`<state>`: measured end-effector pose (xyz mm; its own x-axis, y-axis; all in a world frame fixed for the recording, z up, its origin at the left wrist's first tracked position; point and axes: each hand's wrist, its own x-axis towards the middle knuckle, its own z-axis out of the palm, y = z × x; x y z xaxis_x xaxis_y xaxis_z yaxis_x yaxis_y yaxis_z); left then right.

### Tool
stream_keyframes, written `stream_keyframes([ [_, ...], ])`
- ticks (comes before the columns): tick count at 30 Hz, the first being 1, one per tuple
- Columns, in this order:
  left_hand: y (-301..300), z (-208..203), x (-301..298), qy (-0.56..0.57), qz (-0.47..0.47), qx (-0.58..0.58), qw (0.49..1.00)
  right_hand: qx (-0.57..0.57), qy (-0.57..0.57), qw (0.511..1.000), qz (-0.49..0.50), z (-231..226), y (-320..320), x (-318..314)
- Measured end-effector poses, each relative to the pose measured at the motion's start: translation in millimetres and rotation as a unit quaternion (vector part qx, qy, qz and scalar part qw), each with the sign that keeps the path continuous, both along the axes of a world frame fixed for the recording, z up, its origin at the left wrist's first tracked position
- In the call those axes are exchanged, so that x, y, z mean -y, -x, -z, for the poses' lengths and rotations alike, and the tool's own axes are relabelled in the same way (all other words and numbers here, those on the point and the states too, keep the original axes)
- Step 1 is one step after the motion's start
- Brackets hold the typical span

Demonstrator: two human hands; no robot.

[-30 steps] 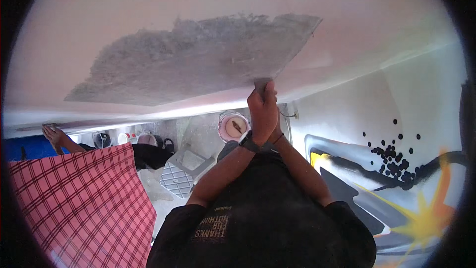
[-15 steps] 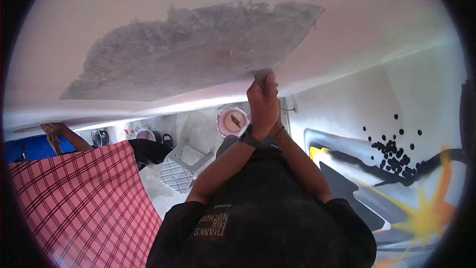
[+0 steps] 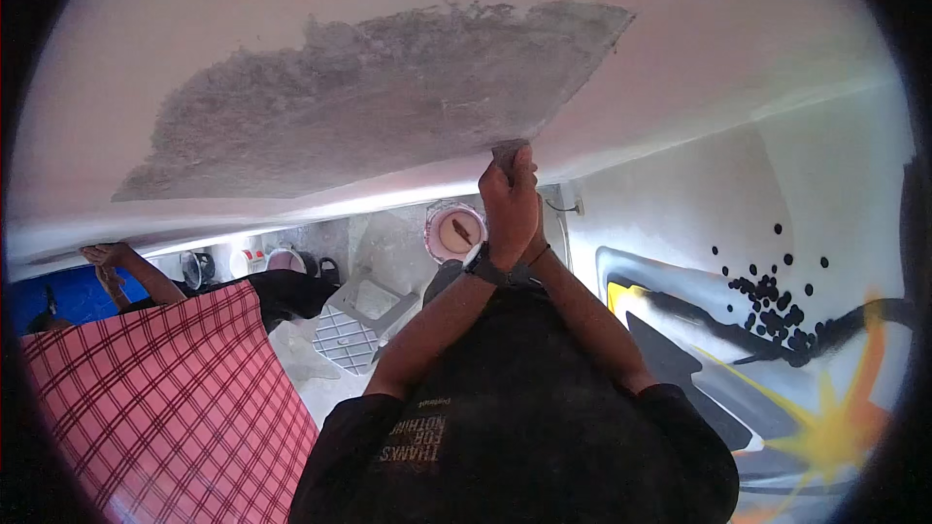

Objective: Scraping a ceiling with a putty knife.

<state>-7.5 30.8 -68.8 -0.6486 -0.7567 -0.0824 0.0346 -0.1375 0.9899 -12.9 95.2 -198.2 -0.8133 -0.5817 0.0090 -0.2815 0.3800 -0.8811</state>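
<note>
In front of me rises a pinkish wall (image 3: 699, 68) with a large ragged grey patch (image 3: 379, 102). My left hand (image 3: 510, 215), below a dark wristwatch (image 3: 482, 267), grips a small flat dark-grey piece (image 3: 507, 152) and holds it against the wall at the patch's lower right edge. The exact kind of this piece is not clear. Close behind the left hand is my right hand (image 3: 541, 225), with a dark band at its wrist. Most of its fingers are hidden there.
Below stands a pink bucket (image 3: 431, 233) of pale liquid with a brown object in it. A grey plastic stool (image 3: 347, 338) is left of it. Farther left, a co-worker in a red checked shirt (image 3: 165, 369) reaches toward the wall. The right wall has spray-painted shapes (image 3: 825, 417).
My hands and the grey piece have shifted slightly left along the patch's lower edge. The grey piece now looks more tilted. The co-worker's hand remains at the wall.
</note>
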Motion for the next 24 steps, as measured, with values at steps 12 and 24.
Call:
stream_keyframes([
  [12, -4, -2, 16, 0.056, -0.001, 0.018, 0.998, 0.004, 0.0, 1.0, -0.002, -1, -17, 26],
  [24, -8, -14, 28, 0.06, 0.005, 0.02, 0.998, 0.008, 0.004, 1.0, -0.015, -4, -15, 40],
])
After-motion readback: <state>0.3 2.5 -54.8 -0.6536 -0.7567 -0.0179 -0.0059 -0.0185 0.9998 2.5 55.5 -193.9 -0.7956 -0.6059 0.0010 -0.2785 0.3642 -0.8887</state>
